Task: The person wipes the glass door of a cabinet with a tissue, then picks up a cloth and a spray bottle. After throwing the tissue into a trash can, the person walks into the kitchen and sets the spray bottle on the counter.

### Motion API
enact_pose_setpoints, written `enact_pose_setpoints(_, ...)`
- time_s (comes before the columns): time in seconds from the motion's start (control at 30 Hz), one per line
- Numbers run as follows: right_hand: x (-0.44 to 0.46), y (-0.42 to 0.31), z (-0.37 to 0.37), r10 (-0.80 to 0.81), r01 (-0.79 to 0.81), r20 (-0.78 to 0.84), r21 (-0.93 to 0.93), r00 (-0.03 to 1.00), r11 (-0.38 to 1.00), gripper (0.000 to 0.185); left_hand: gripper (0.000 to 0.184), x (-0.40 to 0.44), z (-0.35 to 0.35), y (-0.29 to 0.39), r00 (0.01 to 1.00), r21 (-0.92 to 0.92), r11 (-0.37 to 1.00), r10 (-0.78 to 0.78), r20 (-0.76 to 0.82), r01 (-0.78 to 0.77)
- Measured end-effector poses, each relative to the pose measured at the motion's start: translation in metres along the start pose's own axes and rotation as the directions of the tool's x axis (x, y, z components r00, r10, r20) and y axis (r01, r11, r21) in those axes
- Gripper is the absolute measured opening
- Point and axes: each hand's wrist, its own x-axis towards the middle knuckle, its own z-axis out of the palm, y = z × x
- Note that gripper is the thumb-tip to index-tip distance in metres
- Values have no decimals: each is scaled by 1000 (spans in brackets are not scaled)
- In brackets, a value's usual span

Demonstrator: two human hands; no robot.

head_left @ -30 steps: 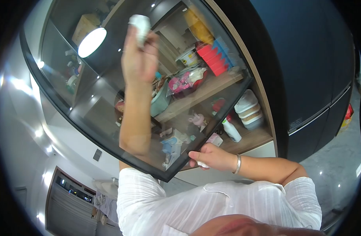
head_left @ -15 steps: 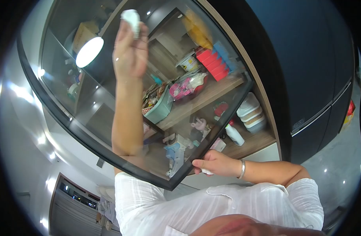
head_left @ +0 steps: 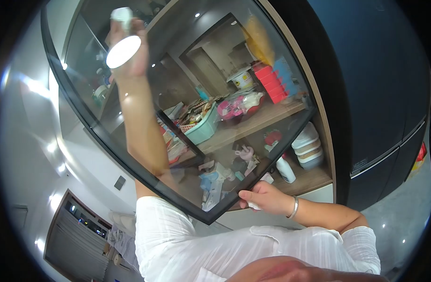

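A glass cabinet door with a black frame stands open across the view. Behind its pane my left hand is raised, closed on a crumpled white cloth that shows above the fingers. The cloth could be tissue; blur and a bright lamp reflection over the hand hide detail. My right hand, with a silver bracelet on its wrist, grips the door frame near its lower corner. A bit of white material shows under those fingers.
Shelves behind the glass hold a mint basket, a red box and a pink bagged item. A white bottle and stacked containers stand lower right. A dark fridge is to the right.
My left hand has moved left across the glass with the white cloth, now behind the lamp reflection. The view has shifted, so the cabinet appears farther right. My right hand keeps its hold.
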Motion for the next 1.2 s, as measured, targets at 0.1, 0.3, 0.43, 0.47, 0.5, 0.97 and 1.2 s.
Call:
enact_pose_setpoints(0.1, -3, -2, 0, -11, 11, -3, -15, 1000, 1000, 33, 26, -9, 7, -14, 1000, 124, 992, 18, -7, -17)
enact_pose_setpoints(0.3, -5, 0, 1, -13, 11, -41, -52, 999, 999, 36, 33, -169, 27, -145, 714, 448, 600, -688, -133, 662)
enact_pose_setpoints(0.43, -1, 4, 0, -10, 8, -50, -39, 999, 999, 37, 34, -102, 31, -77, 942, 171, 929, -308, -135, 328)
enact_pose_setpoints(0.47, -1, 5, 1, -3, 2, -49, -30, 999, 1000, 37, 36, -84, 32, -47, 974, 111, 977, -163, -155, 181)
enact_pose_setpoints(0.5, -1, 5, 1, 2, -3, -51, -21, 999, 1000, 38, 37, -73, 24, -14, 984, 95, 991, -77, -159, 92)
enact_pose_setpoints(0.97, 0, 8, -2, -20, 20, -40, -6, 999, 1000, 37, 40, -139, 32, 2, 972, 179, 977, -72, -225, 113)
enact_pose_setpoints(1.2, -6, 6, -2, -34, 33, -24, -13, 999, 999, 39, 40, -220, 27, -53, 850, 319, 789, -466, -248, 525)
